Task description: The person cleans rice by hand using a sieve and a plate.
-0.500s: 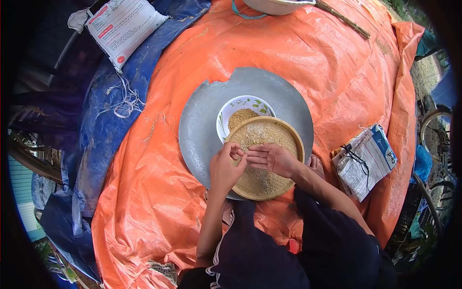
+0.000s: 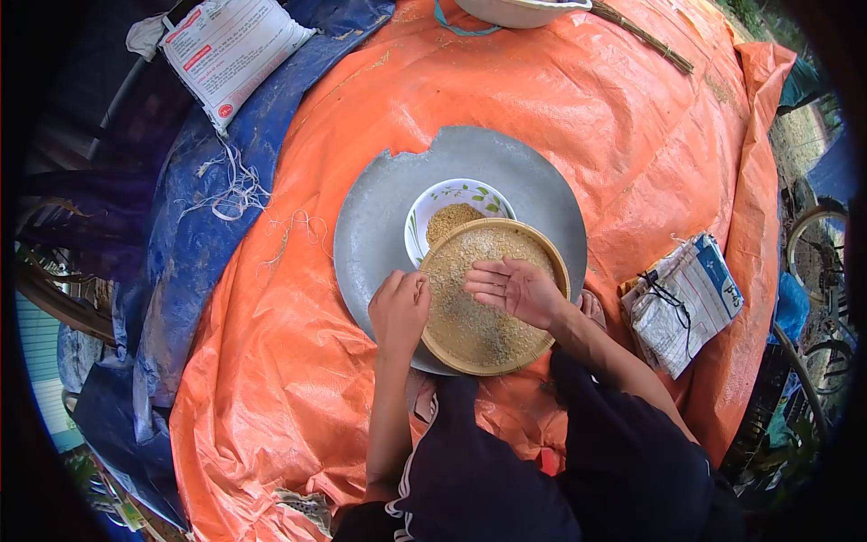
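Observation:
A round tan sieve-like tray holds a thin spread of pale grains, with a darker patch near the middle. Its far rim overlaps a white bowl with green leaf prints, where golden-brown grain lies. Both sit on a grey metal disc with a notched edge. My left hand is closed at the tray's left rim, fingertips pinched; what they hold, if anything, is too small to see. My right hand is over the tray, palm up and fingers stretched out.
Orange tarp covers the ground, beside a blue tarp. A folded white sack lies at right, a filled printed sack at upper left. A pale basin and a stick bundle are at the far side.
My left hand has moved left, away from my right hand to the tray's left rim. My right hand stays over the tray, its fingers slightly higher.

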A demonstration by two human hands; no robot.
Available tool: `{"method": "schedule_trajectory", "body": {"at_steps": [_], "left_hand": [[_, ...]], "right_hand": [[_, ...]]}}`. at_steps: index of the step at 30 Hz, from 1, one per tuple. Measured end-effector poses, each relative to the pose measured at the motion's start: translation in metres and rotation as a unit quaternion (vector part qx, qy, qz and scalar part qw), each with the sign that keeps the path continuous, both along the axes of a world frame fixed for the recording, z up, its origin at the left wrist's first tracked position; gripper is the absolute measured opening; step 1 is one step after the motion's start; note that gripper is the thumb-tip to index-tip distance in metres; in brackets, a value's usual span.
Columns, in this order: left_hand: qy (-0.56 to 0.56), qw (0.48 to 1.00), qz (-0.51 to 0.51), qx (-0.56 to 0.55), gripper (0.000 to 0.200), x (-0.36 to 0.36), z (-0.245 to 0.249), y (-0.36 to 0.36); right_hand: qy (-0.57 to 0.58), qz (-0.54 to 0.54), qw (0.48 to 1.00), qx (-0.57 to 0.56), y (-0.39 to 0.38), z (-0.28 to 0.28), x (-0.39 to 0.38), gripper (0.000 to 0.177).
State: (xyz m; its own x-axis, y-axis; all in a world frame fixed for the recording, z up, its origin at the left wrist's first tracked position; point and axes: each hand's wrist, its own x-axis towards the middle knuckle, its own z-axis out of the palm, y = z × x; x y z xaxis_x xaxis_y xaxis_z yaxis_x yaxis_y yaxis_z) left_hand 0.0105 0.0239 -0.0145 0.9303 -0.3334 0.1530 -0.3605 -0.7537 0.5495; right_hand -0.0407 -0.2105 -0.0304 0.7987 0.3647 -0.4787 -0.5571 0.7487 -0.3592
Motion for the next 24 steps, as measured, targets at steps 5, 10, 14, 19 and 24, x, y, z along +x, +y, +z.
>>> {"method": "schedule_trajectory", "body": {"at_steps": [5,10,14,19,24], "left_hand": [[-0.041,0.996,-0.056,0.054,0.015,0.007,-0.009,-0.008],[-0.048,0.991,-0.091,0.082,0.012,0.015,-0.009,-0.017],[-0.049,0.987,-0.097,0.120,0.009,0.018,-0.008,-0.022],[-0.062,0.978,-0.117,0.160,0.007,0.018,-0.007,-0.025],[-0.069,0.971,-0.130,0.189,0.008,0.017,-0.010,-0.026]], "right_hand": [[0.003,0.005,1.000,-0.006,0.001,0.006,-0.001,0.053],[0.000,0.007,1.000,-0.003,0.000,0.000,-0.001,0.055],[-0.004,0.007,1.000,0.002,0.000,-0.004,-0.001,0.057],[-0.010,0.006,1.000,0.003,0.000,-0.004,-0.002,0.057],[-0.009,0.003,1.000,0.006,0.000,-0.002,-0.002,0.056]]}}
